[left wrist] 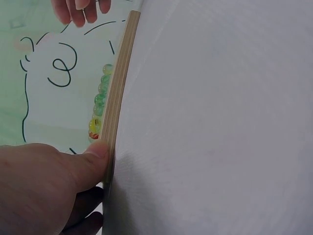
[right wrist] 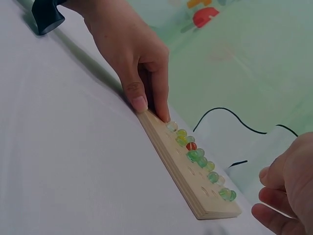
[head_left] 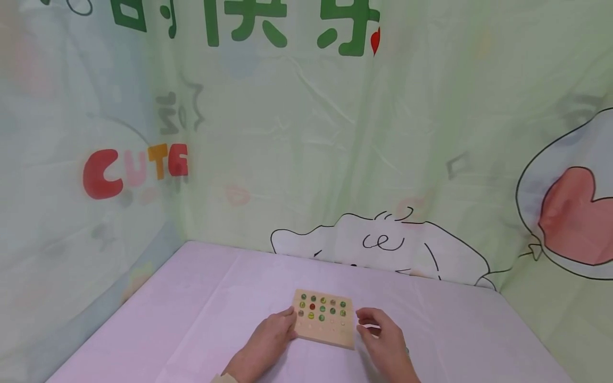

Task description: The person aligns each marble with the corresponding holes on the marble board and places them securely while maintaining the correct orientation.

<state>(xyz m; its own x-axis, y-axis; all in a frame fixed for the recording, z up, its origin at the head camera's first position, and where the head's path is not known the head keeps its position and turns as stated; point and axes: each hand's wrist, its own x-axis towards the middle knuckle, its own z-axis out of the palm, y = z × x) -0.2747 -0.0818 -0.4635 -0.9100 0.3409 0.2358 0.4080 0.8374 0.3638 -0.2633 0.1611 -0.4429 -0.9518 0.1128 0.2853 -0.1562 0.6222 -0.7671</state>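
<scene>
A light wooden board [head_left: 330, 334] with rows of round hollows lies on the table. Glass marbles [head_left: 322, 308], mostly green and yellow with one red, fill its far rows; hollows along the near side are bare. My left hand [head_left: 269, 338] pinches the board's left edge, thumb and fingers at its rim in the left wrist view [left wrist: 54, 181]. Just off the board's right edge is my right hand [head_left: 383, 338], its fingers bent loosely and thumb apart from them. In the right wrist view, no thing shows between the right hand's [right wrist: 293, 188] visible fingers.
A pale lilac cloth covers the table [head_left: 220, 298]. Printed curtains [head_left: 297, 143] stand behind it and along both sides. A small green thing [head_left: 407, 350] peeks out beside the right wrist. A dark band [right wrist: 47, 15] is on the left wrist.
</scene>
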